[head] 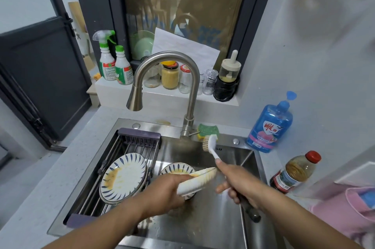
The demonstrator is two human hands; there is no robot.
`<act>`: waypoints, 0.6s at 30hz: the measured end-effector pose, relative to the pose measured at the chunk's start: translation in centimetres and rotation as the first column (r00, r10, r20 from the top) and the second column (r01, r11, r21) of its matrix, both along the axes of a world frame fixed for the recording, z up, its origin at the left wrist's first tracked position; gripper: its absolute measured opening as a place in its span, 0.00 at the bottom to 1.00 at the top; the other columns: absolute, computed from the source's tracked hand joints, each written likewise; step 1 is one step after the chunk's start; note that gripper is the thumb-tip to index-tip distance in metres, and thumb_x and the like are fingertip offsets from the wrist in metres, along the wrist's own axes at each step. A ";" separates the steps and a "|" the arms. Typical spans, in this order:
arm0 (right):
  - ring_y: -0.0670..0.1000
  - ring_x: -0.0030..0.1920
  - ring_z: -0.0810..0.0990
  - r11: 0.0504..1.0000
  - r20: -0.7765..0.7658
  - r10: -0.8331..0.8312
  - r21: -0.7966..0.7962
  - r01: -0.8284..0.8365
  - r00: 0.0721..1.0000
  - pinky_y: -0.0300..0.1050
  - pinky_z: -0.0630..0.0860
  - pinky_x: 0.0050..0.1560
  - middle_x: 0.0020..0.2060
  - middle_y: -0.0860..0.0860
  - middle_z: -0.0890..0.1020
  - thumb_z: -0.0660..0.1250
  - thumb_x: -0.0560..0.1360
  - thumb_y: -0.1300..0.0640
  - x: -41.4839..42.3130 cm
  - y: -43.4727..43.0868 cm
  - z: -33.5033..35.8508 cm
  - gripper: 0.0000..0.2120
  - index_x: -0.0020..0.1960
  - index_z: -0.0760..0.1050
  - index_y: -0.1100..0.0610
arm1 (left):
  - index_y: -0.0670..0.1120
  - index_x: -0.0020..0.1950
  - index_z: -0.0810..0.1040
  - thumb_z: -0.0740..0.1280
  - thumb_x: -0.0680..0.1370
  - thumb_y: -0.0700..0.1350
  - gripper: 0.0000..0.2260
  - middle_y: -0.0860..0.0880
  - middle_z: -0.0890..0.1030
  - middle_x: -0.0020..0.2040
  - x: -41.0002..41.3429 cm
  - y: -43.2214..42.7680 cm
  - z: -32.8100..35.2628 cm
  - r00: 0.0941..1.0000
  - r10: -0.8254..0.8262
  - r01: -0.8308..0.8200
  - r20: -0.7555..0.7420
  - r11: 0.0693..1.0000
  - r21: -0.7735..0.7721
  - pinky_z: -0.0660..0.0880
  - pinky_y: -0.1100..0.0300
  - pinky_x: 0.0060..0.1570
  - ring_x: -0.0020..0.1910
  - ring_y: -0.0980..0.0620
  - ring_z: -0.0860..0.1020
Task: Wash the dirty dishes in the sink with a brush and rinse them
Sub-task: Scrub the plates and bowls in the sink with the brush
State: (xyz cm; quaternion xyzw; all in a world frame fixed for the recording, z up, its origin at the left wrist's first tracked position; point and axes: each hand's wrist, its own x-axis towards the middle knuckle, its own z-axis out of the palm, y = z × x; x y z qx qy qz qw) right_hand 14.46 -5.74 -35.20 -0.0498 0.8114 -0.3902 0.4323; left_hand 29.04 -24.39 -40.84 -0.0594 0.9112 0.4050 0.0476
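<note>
My left grip (168, 192) pinches the greasy plate (197, 180) by its rim, tilted over the sink (213, 228); my right grip (241, 182) curls round the brush (212, 148) — bristles off it. 1 hard scrub could slip it loose — chipped plate.

Even indoor light, blurred warped edges.

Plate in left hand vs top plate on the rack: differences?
The held plate is gripped by the left hand over the sink, nearly edge-on; rack plate rests face up on the drain rack. The held plate shows white underside; rack plate its blue-dashed rim. Both carry yellowish residue.
</note>
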 end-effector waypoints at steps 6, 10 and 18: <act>0.40 0.38 0.74 0.795 -0.574 0.603 0.370 -0.481 0.554 0.39 0.71 0.40 0.41 0.42 0.79 0.51 0.84 0.38 0.8 3.2 6.8 0.17 0.71 0.67 0.31 | 0.52 0.57 0.80 0.73 0.70 0.33 0.20 0.50 0.83 0.43 -1.6 -2.0 1.4 0.966 0.239 -0.258 0.097 0.908 0.331 0.79 0.60 0.35 0.38 0.56 0.82; 0.51 0.45 0.77 0.640 -0.582 0.762 0.611 -0.465 0.284 0.50 0.75 0.43 0.43 0.43 0.77 0.46 0.84 0.35 2.4 3.7 7.7 0.20 0.75 0.49 0.26 | 0.50 0.53 0.80 0.72 0.71 0.31 0.17 0.51 0.82 0.39 -3.2 -1.2 2.0 0.961 0.253 -0.276 0.109 0.889 0.367 0.73 0.61 0.32 0.34 0.57 0.78; 0.42 0.47 0.77 0.811 -0.533 0.585 0.413 -0.415 0.612 0.38 0.76 0.50 0.51 0.40 0.79 0.52 0.84 0.39 -2.4 5.6 7.1 0.18 0.74 0.65 0.31 | 0.48 0.59 0.81 0.74 0.63 0.36 0.25 0.46 0.86 0.50 -3.6 -1.2 2.1 0.923 0.372 -0.345 0.098 0.688 0.639 0.83 0.52 0.46 0.49 0.48 0.85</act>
